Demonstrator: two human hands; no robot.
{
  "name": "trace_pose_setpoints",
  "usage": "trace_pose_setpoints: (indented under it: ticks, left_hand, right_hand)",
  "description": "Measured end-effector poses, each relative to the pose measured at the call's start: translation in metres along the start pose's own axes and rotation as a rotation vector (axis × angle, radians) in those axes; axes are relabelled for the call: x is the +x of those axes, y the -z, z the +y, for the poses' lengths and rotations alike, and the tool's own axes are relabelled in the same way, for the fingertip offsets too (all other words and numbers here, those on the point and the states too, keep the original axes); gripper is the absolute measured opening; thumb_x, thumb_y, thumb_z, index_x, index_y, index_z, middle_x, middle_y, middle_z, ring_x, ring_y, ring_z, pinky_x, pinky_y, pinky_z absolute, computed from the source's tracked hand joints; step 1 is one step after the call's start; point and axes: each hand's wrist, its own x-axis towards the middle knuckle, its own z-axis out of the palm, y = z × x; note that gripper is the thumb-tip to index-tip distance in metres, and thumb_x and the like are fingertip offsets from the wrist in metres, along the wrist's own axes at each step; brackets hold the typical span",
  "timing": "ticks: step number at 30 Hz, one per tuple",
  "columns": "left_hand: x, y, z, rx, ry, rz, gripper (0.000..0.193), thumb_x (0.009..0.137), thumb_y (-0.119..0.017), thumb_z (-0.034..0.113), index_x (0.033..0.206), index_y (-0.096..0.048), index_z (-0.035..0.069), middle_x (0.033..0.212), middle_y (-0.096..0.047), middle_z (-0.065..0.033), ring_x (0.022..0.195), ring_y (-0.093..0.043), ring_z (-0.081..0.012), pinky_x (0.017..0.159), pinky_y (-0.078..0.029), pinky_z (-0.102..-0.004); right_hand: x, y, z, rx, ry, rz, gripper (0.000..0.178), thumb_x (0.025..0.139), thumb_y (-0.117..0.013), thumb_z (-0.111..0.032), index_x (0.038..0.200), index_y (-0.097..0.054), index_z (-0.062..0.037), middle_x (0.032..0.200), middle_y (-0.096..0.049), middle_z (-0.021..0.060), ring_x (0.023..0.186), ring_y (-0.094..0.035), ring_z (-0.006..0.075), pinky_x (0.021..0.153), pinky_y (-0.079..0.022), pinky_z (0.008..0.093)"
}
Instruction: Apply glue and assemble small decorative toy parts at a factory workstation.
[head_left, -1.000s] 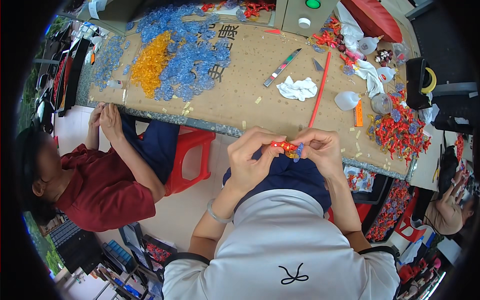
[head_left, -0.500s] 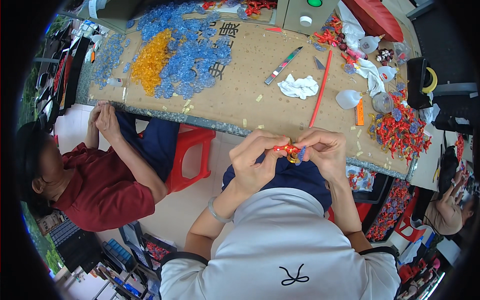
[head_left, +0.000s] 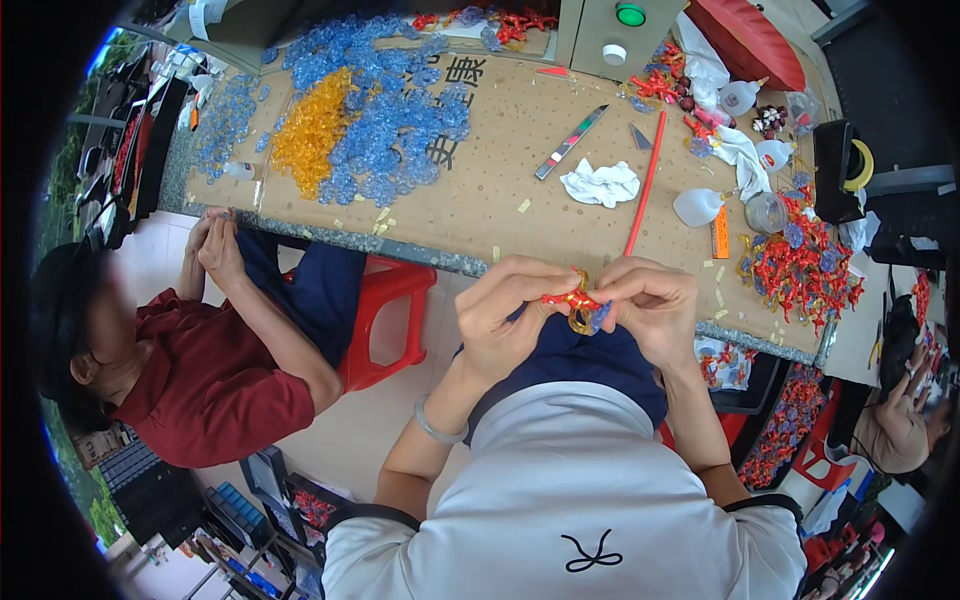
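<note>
Just off the table's front edge, a small red plastic figurine point(head_left: 567, 298) is held in front of me, with a clear yellow ring-like part and a clear blue part on it. The fingertips of my left hand point(head_left: 503, 310) pinch its red end. My right hand point(head_left: 652, 306) grips it on the other side, by the blue part, thumb against forefinger. The fingers partly cover the piece, so its exact shape is hard to make out. To the right, a heap of similar red, blue and yellow pieces point(head_left: 800, 262) lies on the table.
A red rod point(head_left: 645, 185), a crumpled white tissue point(head_left: 600, 184) and a utility knife point(head_left: 571, 143) lie ahead. Clear blue pieces point(head_left: 400, 135) and yellow pieces point(head_left: 308, 135) are piled at left. Plastic bottles point(head_left: 698, 207) stand right. A co-worker point(head_left: 215, 370) sits at left.
The figurine has turned a little between my fingers, and more of its yellow part shows. Both hands keep their pinch. The whole view has shifted slightly.
</note>
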Motion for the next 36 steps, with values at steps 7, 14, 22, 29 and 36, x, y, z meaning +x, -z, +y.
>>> trace_pose_setpoints:
  ticks: [7, 14, 22, 29, 36]
  left_hand:
    - [0.0, 0.004, -0.004, -0.253, 0.353, 0.079, 0.028, 0.089, -0.06, 0.003, 0.115, -0.059, -0.006, 0.103, -0.063, -0.0115, 0.086, -0.061, -0.0135, 0.074, -0.048, -0.0243]
    - [-0.005, 0.013, -0.004, -0.391, 0.524, -0.073, 0.033, 0.089, -0.062, 0.003, 0.12, -0.055, -0.007, 0.103, -0.062, -0.0098, 0.086, -0.06, -0.0119, 0.08, -0.049, -0.0264]
    - [0.0, 0.0, 0.001, -0.46, 0.691, -0.019, 0.026, 0.087, -0.063, 0.002, 0.11, -0.057, -0.008, 0.104, -0.065, -0.0132, 0.095, -0.062, -0.014, 0.081, -0.05, -0.0252]
    - [-0.003, 0.004, -0.002, -0.458, 0.718, -0.007, 0.019, 0.088, -0.061, 0.002, 0.105, -0.059, -0.006, 0.095, -0.065, -0.0091, 0.084, -0.061, -0.0091, 0.07, -0.049, -0.0217]
    - [-0.002, 0.003, -0.002, -0.552, 0.78, -0.057, 0.017, 0.088, -0.058, 0.002, 0.103, -0.06, -0.005, 0.092, -0.065, -0.0073, 0.082, -0.059, -0.0078, 0.072, -0.047, -0.0218]
  right_hand:
    - [0.01, -0.005, 0.0, -0.65, 0.601, 0.071, 0.024, 0.062, -0.071, 0.008, 0.086, -0.07, 0.0053, 0.076, -0.064, 0.0118, 0.069, -0.063, 0.0231, 0.057, -0.051, 0.0291]
    - [0.01, -0.005, 0.005, -0.868, 0.742, 0.081, 0.026, 0.059, -0.069, 0.006, 0.085, -0.068, 0.0062, 0.076, -0.062, 0.0113, 0.069, -0.062, 0.0241, 0.057, -0.052, 0.0318]
    - [0.008, -0.011, 0.009, -0.941, 0.799, 0.067, 0.03, 0.058, -0.07, 0.003, 0.088, -0.068, 0.0057, 0.075, -0.06, 0.0106, 0.07, -0.061, 0.0249, 0.058, -0.051, 0.0316]
    - [0.002, -0.006, 0.004, -0.719, 0.508, 0.143, 0.023, 0.071, -0.074, -0.005, 0.093, -0.071, -0.0002, 0.084, -0.062, 0.0104, 0.073, -0.061, 0.021, 0.063, -0.049, 0.0297]
    - [0.008, -0.005, 0.002, -0.304, 0.12, 0.152, 0.016, 0.087, -0.065, -0.008, 0.099, -0.07, 0.0001, 0.092, -0.064, 0.0096, 0.08, -0.06, 0.0147, 0.071, -0.047, 0.0255]
